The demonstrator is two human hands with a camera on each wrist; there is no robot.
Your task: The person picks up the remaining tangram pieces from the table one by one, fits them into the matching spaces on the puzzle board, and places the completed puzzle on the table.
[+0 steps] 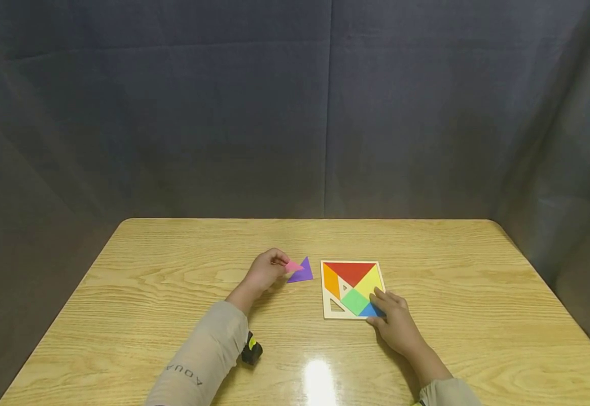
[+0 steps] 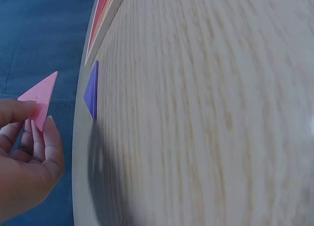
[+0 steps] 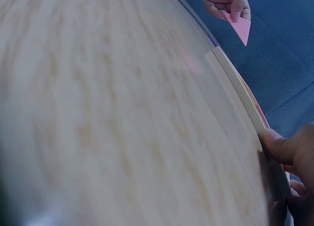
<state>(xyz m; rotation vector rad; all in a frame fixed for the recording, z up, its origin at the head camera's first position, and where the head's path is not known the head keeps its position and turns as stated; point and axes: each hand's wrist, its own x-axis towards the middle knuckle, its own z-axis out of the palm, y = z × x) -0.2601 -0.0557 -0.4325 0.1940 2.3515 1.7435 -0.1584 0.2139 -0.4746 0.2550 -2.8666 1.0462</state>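
Between thumb and fingers, my left hand [image 1: 268,270] pinches a pink triangle tangram piece [image 2: 40,97], lifted above the table. Just under it a purple triangle piece [image 1: 302,272] lies flat on the wood. To the right is a square wooden tangram tray [image 1: 329,314] holding red [image 1: 349,272], orange [image 1: 331,281], yellow [image 1: 368,283], green [image 1: 355,302] and blue [image 1: 369,310] pieces. Bare slots show at its left and lower left. My right hand [image 1: 398,324] grips the tray's lower right corner, thumb on the near edge, fingers over the right side, partly hiding the blue piece.
The wooden table [image 1: 173,254] has rounded far corners. Behind it and at both sides hangs a dark curtain [image 1: 223,113]. A black and yellow device [image 1: 252,349] sits at the left sleeve.
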